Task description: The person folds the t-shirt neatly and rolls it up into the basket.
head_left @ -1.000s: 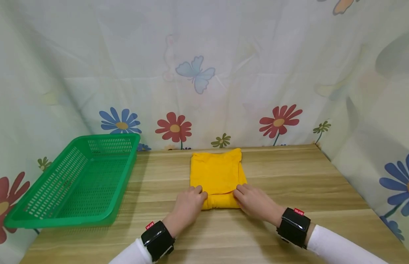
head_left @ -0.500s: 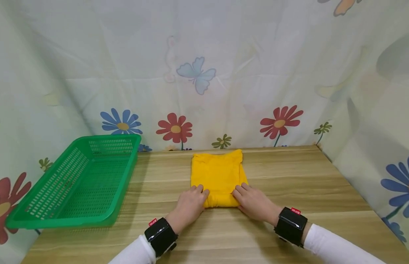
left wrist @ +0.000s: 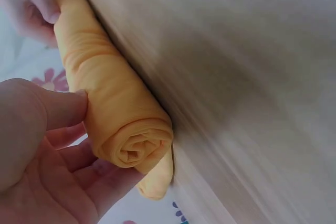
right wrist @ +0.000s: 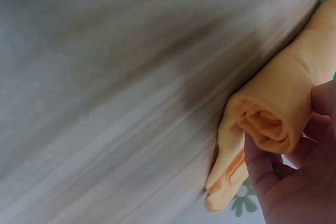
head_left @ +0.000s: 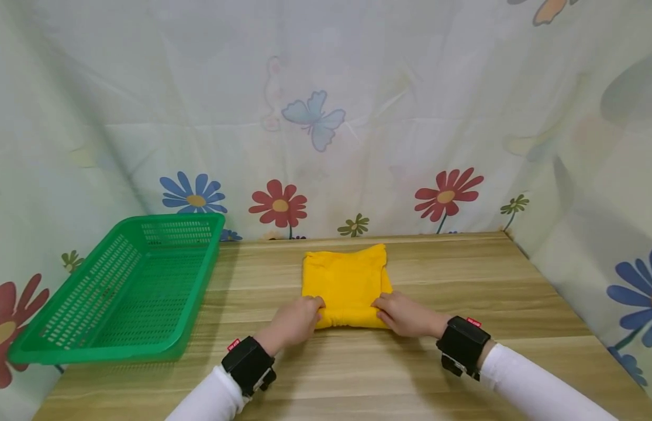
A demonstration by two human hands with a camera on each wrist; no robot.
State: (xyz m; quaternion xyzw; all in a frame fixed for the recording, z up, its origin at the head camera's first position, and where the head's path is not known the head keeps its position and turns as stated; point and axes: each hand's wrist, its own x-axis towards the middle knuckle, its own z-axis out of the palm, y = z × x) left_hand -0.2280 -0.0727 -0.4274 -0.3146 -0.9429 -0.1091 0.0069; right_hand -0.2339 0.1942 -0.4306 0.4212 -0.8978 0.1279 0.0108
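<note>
A yellow cloth [head_left: 349, 280] lies on the wooden table, its near part rolled up and its far part flat. My left hand [head_left: 296, 320] grips the left end of the roll, with the thumb on the near side and the fingers curled over the other. At the opposite end, my right hand [head_left: 410, 316] holds the roll in much the same way. Spiral layers show at the roll's left end [left wrist: 139, 145] in the left wrist view. In the right wrist view, the coiled right end [right wrist: 265, 124] sits beside the fingers, with a flat layer beyond it.
A green plastic basket [head_left: 191, 316] with perforated sides stands on the left of the table [head_left: 478, 280]. A curtain [head_left: 373, 152] printed with flowers and a butterfly hangs behind the table and along both sides. Black bands [head_left: 249, 365] circle both wrists.
The near roll has turned slightly away from me, taking up more cloth. The cloth's far edge has drawn a little nearer. Both wrists have turned while the hands stay at the roll's ends.
</note>
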